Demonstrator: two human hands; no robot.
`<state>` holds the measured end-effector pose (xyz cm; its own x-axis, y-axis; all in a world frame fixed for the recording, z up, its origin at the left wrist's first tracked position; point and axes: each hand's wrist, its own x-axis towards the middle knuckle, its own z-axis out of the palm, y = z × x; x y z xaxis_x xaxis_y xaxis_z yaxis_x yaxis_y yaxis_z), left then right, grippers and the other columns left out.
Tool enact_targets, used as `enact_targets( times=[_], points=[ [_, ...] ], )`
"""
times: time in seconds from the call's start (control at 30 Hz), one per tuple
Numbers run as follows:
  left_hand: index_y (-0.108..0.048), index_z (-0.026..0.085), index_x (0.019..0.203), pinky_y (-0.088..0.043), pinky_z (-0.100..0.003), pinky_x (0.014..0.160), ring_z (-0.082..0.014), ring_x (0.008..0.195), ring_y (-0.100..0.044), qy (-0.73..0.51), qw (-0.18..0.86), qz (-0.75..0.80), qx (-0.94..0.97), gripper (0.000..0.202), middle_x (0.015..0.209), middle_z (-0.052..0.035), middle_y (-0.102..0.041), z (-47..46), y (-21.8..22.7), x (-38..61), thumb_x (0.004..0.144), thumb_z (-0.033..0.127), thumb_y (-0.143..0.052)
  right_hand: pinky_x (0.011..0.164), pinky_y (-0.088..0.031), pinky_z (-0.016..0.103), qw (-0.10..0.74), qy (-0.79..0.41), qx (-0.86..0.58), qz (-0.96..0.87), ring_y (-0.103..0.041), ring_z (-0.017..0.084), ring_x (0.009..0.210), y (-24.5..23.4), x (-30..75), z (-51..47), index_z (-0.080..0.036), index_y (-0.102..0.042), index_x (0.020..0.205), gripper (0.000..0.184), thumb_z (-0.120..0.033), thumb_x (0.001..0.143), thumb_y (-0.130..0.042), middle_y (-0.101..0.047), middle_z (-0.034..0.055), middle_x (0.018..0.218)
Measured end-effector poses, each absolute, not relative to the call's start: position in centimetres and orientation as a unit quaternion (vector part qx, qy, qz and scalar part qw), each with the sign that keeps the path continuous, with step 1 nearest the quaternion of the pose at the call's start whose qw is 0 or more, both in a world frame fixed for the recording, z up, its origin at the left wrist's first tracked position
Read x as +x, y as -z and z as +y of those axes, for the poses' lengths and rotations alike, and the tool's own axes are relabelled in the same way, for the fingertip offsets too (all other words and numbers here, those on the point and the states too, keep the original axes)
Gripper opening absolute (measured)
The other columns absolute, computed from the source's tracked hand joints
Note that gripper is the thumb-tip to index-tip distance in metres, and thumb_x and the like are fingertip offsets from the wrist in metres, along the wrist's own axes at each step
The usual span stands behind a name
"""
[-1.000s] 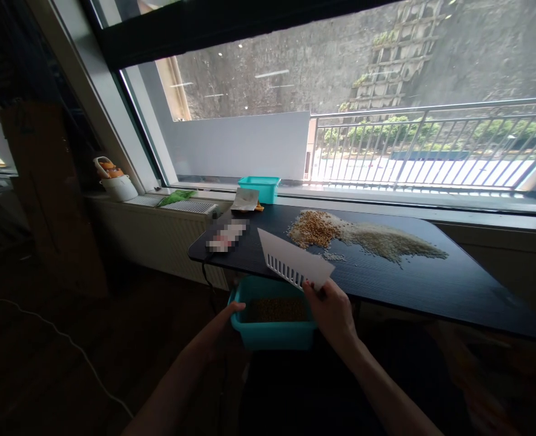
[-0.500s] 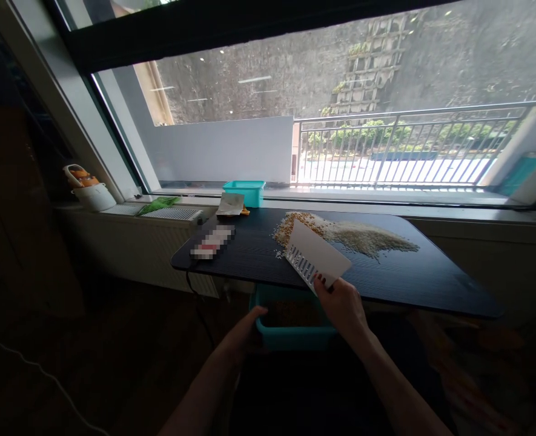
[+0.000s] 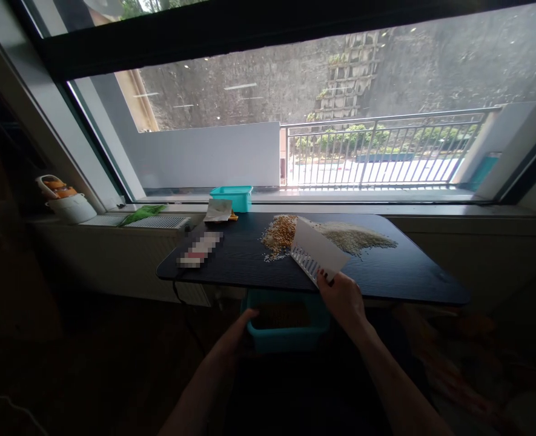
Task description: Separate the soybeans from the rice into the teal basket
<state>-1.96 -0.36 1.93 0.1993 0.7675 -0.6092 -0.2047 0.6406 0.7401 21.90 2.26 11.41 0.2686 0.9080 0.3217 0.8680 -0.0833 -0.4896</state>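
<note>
My right hand (image 3: 343,300) grips a white slotted scraper card (image 3: 317,251) by its lower corner, tilted over the black table (image 3: 244,260). Its upper edge sits beside a heap of yellow-brown grains (image 3: 280,232) mixed with white rice (image 3: 354,236). My left hand (image 3: 239,328) holds the left rim of a teal bin (image 3: 286,330) just below the table's front edge. Brown grains lie inside the bin.
A second teal bin (image 3: 234,196) and a paper packet (image 3: 218,210) stand at the table's back by the window sill. A blurred small pack (image 3: 198,249) lies at the table's left. A white pot (image 3: 70,208) and a green item (image 3: 141,213) rest on the radiator ledge.
My right hand carried the scraper rightward and farther back, from the table's front edge to the grain heap. The view swung left and up. My left hand stayed on the bin.
</note>
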Motion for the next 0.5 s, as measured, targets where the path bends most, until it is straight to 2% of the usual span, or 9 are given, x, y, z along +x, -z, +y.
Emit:
enact_targets(
  times=[0.33,0.5],
  points=[
    [-0.050,0.020,0.120,-0.053,-0.043,0.076,-0.0290,0.094,-0.063,-0.327,0.741,0.532,0.247,0.057,0.109,-0.0118,-0.063,-0.1,-1.2,-2.3,0.076,0.056,-0.056,0.059,-0.035,0.031,0.283,0.014,-0.786,-0.550,-0.066,0.027,0.072,-11.4,26.6,5.1,-0.012,-0.073,0.082,0.042,-0.040,0.086,-0.041,-0.072,0.0193,0.078],
    [-0.048,0.019,0.122,-0.052,-0.042,0.076,-0.0284,0.094,-0.063,-0.332,0.738,0.532,0.249,0.059,0.107,-0.0119,-0.064,-0.2,-1.3,-2.3,0.076,0.055,-0.055,0.056,-0.036,0.031,0.288,0.021,-0.793,-0.536,-0.065,0.028,0.071,-11.7,30.8,7.1,-0.012,-0.073,0.078,0.043,-0.042,0.084,-0.044,-0.071,0.0195,0.076]
  ],
)
